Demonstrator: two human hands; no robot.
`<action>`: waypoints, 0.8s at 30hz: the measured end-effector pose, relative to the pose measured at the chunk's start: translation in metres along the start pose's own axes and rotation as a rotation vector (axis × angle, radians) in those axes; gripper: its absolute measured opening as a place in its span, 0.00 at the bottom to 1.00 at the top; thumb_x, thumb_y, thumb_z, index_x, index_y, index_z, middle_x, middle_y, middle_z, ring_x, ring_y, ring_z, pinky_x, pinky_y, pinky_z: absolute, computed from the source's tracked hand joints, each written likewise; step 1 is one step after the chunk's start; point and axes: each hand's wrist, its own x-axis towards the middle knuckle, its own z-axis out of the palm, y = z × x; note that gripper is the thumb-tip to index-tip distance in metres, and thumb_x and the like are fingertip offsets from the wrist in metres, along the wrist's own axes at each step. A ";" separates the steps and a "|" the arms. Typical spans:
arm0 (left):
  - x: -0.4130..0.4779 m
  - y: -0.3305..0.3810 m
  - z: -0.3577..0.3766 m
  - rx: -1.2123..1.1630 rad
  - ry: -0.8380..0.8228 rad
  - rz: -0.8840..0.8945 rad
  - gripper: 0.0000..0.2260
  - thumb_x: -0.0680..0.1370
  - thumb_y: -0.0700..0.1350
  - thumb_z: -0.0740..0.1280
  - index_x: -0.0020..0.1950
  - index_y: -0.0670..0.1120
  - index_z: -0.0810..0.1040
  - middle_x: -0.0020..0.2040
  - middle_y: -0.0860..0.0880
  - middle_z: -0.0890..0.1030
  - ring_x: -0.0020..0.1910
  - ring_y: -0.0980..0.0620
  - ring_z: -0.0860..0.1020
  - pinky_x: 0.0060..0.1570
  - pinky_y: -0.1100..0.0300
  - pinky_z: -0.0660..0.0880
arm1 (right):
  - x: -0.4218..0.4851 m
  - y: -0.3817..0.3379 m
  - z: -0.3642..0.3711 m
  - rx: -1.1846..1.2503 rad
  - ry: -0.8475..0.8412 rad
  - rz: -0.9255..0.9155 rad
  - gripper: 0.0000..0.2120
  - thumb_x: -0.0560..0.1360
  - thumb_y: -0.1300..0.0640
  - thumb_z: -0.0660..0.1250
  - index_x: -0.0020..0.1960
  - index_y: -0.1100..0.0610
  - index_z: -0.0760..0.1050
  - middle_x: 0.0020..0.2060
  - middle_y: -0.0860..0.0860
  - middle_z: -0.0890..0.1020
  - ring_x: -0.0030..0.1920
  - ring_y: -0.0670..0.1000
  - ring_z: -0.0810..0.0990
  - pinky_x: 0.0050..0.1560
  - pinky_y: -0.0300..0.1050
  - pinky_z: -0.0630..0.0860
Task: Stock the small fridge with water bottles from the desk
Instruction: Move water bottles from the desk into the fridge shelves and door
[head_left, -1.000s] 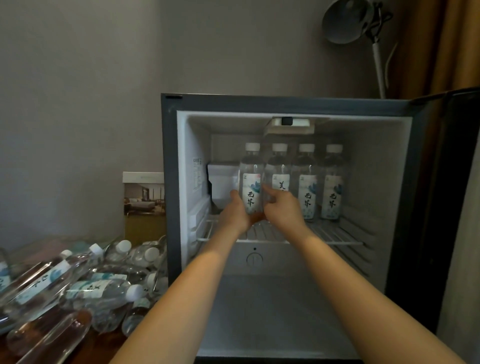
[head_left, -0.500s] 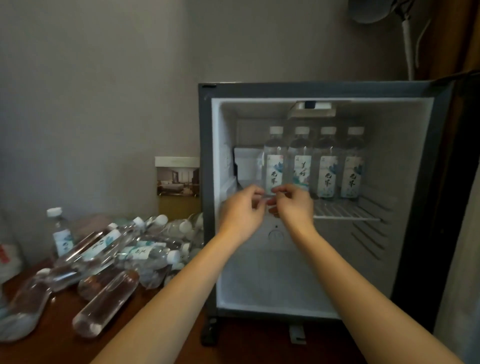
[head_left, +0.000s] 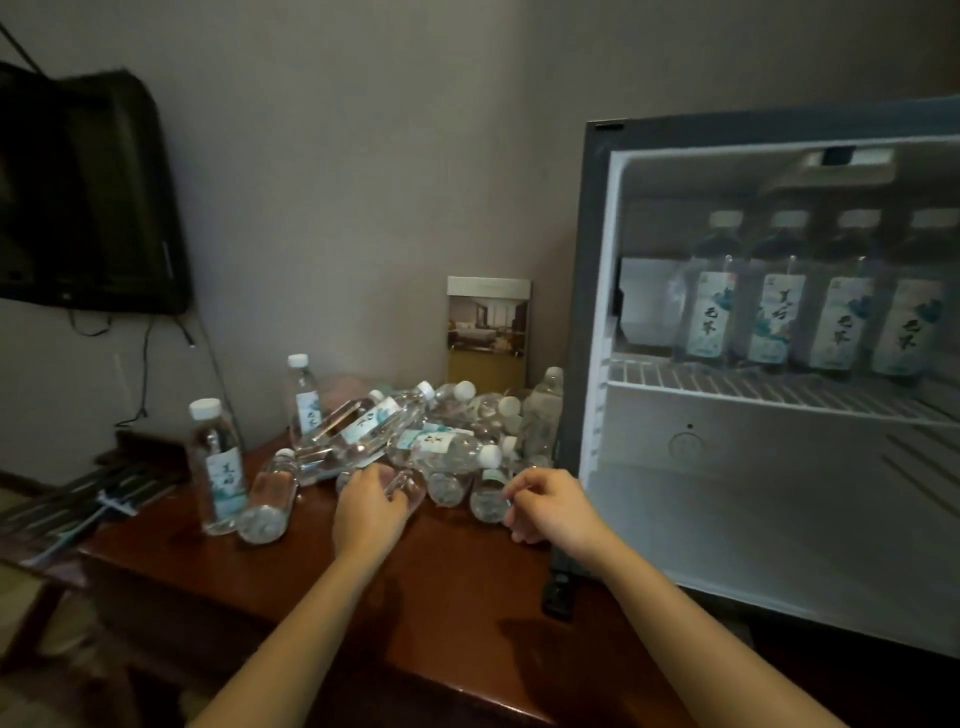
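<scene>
- My left grip (head_left: 370, 506) curls around a lying water bottle (head_left: 405, 486) in the pile at the table's (head_left: 452, 587) back edge.
- My right grip (head_left: 545, 506) hovers loosely curled, holding nothing, beside the open fridge (head_left: 589, 322), four bottles on its shelf (head_left: 753, 387).

Only the person's two forearms and hands show, entering from the bottom edge and reaching up toward the pile of water bottles (head_left: 415, 441) on the desk. Both arms are bare from the frame edge to the wrist, with no sleeve on either. The left hand (head_left: 370, 506), on the side of the pile away from the fridge, carries no ring, watch or glove. The right hand (head_left: 551, 512), on the fridge side of the pile, is likewise ungloved and unadorned. Fingernails are short and plain where they can be made out.
</scene>
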 end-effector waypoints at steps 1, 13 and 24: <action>0.004 -0.009 -0.002 0.058 -0.034 -0.026 0.14 0.74 0.43 0.65 0.59 0.44 0.74 0.58 0.42 0.76 0.57 0.41 0.75 0.53 0.52 0.71 | 0.004 0.002 0.006 -0.023 -0.025 0.017 0.13 0.76 0.67 0.53 0.42 0.56 0.74 0.31 0.52 0.79 0.27 0.50 0.76 0.29 0.40 0.71; 0.002 -0.060 -0.006 0.086 -0.323 -0.073 0.21 0.65 0.53 0.73 0.50 0.49 0.65 0.51 0.49 0.75 0.47 0.49 0.76 0.42 0.54 0.73 | 0.070 0.044 0.107 0.059 -0.143 0.289 0.17 0.80 0.56 0.57 0.67 0.57 0.64 0.39 0.50 0.75 0.32 0.48 0.75 0.34 0.39 0.72; -0.014 -0.073 -0.024 0.069 -0.600 0.020 0.30 0.65 0.51 0.74 0.63 0.54 0.66 0.54 0.51 0.68 0.55 0.50 0.73 0.54 0.52 0.75 | 0.082 0.038 0.149 0.291 -0.010 0.281 0.35 0.72 0.49 0.71 0.70 0.61 0.56 0.47 0.46 0.72 0.51 0.51 0.75 0.51 0.48 0.74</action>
